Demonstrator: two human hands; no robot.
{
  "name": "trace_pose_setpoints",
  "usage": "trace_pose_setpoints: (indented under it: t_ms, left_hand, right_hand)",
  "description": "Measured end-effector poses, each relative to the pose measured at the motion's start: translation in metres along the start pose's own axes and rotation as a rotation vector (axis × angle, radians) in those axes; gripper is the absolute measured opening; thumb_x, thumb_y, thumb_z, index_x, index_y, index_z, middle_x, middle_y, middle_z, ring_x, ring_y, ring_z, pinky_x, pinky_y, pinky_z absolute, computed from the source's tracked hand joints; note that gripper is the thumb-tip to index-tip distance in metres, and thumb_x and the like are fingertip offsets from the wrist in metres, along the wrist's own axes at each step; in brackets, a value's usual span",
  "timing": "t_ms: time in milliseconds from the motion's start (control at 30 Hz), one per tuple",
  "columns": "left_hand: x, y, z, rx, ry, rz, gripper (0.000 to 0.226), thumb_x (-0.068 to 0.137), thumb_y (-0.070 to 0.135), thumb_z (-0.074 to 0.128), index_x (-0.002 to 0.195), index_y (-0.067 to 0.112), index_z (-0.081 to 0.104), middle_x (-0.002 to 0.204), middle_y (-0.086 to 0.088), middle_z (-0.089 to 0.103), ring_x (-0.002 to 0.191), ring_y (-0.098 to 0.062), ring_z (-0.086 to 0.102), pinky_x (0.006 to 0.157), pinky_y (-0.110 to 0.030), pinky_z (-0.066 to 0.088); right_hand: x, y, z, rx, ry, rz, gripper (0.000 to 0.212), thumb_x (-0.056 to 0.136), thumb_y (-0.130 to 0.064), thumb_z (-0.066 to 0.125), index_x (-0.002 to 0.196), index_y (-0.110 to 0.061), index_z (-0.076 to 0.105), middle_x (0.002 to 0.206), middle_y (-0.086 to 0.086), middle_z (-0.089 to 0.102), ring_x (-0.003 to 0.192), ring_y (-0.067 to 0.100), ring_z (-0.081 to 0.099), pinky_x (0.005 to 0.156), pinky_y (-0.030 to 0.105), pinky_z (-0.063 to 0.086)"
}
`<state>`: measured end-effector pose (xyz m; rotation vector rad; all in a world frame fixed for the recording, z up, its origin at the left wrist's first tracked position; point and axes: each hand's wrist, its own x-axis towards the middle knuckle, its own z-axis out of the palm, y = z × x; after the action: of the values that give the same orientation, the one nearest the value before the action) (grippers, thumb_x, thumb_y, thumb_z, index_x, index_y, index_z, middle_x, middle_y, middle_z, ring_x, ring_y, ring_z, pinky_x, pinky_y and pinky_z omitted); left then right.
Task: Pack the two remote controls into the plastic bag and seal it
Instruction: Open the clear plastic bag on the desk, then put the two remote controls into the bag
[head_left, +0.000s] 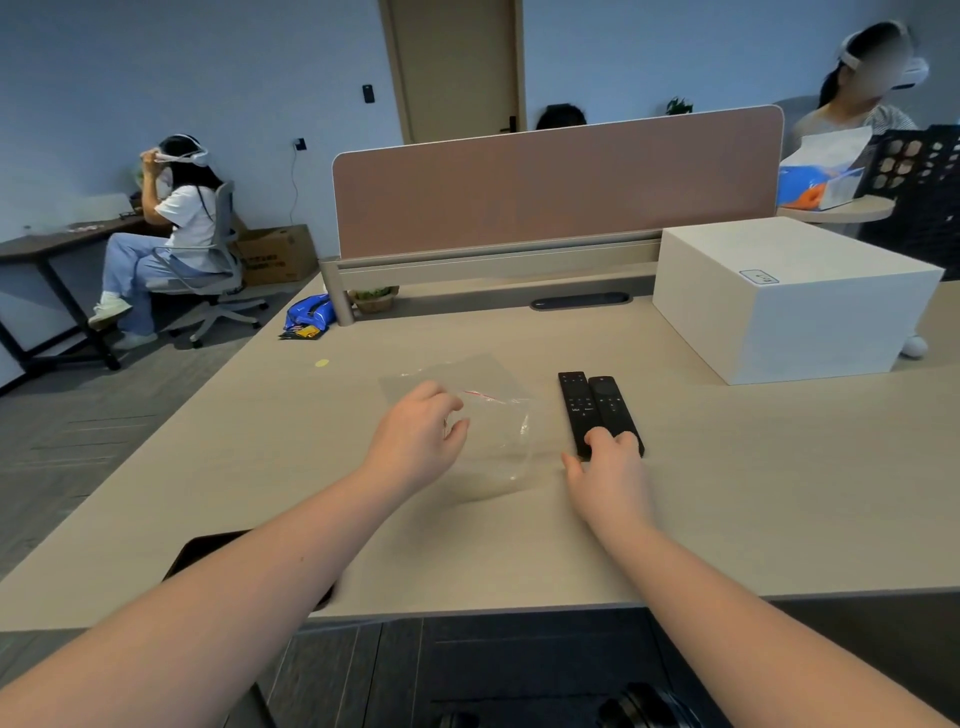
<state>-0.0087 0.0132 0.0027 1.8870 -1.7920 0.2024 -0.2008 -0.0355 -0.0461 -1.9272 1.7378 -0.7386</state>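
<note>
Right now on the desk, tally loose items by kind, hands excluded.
Black remote controls: 2
Clear plastic bag: 1
White box: 1
Blue snack packet: 1
Yellow sticker: 1
Total: 6

Two remotes (597, 413) are seen in matt black w/ faint pale button marks. Plastic bag (498, 426) is shown clear, w/ a thin red strip near its top edge. Desk (467, 545) is finished in light beige woodgrain. Box (789, 296) at right is plain white w/ a small dark-outlined label. Divider panel (556, 187) is coloured dusty pink, edged pale. A yellow spot (322, 362) is noted on desk; blue packet (310, 312) w/ yellow bits beyond.
</note>
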Motion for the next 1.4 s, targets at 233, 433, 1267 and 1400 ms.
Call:
trace_pose_setpoints:
  t_ms: [233,433,1267,1400]
  left_hand:
    - [-0.001,-0.002,0.007,-0.009,-0.097,0.115,0.044,0.084,0.000,0.051,0.126,0.011,0.052,0.124,-0.008,0.058,0.102,-0.029,0.060,0.084,-0.040,0.054]
    - [0.002,-0.010,0.011,0.017,-0.184,0.131,0.047,0.085,-0.002,0.047,0.130,0.012,0.049,0.133,-0.006,0.054,0.121,-0.028,0.050,0.099,-0.037,0.047]
    - [0.015,0.007,0.010,0.070,-0.171,-0.277,0.026,0.090,0.010,0.052,0.116,0.009,0.059,0.119,-0.015,0.064,0.113,-0.034,0.054,0.089,-0.038,0.047]
    - [0.019,0.005,0.001,0.032,-0.046,-0.357,0.019,0.090,0.007,0.052,0.106,0.008,0.062,0.111,-0.015,0.066,0.105,-0.035,0.057,0.082,-0.037,0.047]
  right_hand:
    - [0.016,-0.007,0.000,-0.175,-0.027,-0.013,0.030,0.092,-0.033,0.052,0.105,-0.007,0.049,0.116,0.016,0.044,0.073,0.033,0.052,0.066,0.036,0.045]
    - [0.031,-0.009,0.002,-0.328,0.001,-0.073,0.029,0.094,-0.034,0.049,0.109,-0.010,0.051,0.112,0.013,0.055,0.093,0.033,0.063,0.063,0.033,0.040]
    - [-0.023,-0.051,-0.064,0.561,0.190,-0.291,0.028,0.087,-0.014,0.063,0.115,-0.010,0.068,0.098,-0.004,0.065,0.088,0.011,0.065,0.087,0.016,0.044]
    - [-0.045,-0.041,-0.073,0.439,0.180,-0.345,0.025,0.086,-0.016,0.064,0.110,-0.012,0.070,0.092,-0.002,0.069,0.088,0.013,0.068,0.087,0.022,0.050]
